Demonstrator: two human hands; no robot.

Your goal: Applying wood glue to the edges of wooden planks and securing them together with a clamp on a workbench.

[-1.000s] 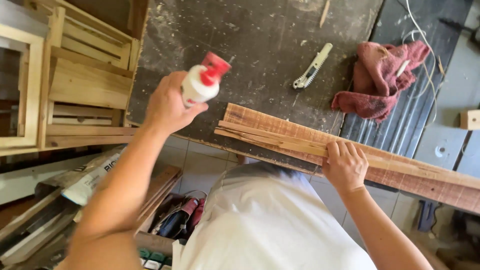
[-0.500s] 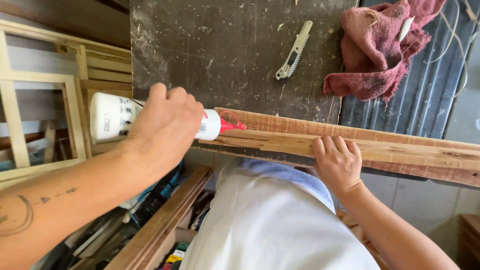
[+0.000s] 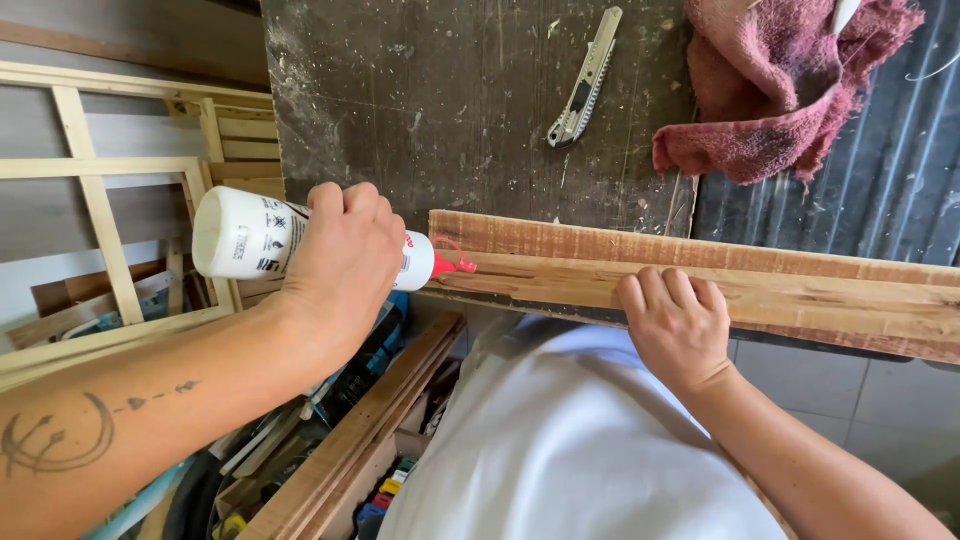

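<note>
Glue bottle (image 3: 250, 238) lies sideways in my left hand (image 3: 345, 262), clenched around it, red nozzle (image 3: 452, 263) touching the wooden strip's (image 3: 780, 295) left end at the table's (image 3: 450, 110) near edge, while my right hand (image 3: 678, 325) presses flat on the strip, leaving dark tabletop open up to the utility knife (image 3: 585, 80) and red rag (image 3: 785, 85).

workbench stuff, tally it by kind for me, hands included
hands: 2, left hand, right hand
glue bottle: 1, held in the left hand
wood strips: 2, stacked, under the right hand
utility knife: 1
red rag: 1
total: 7
</note>
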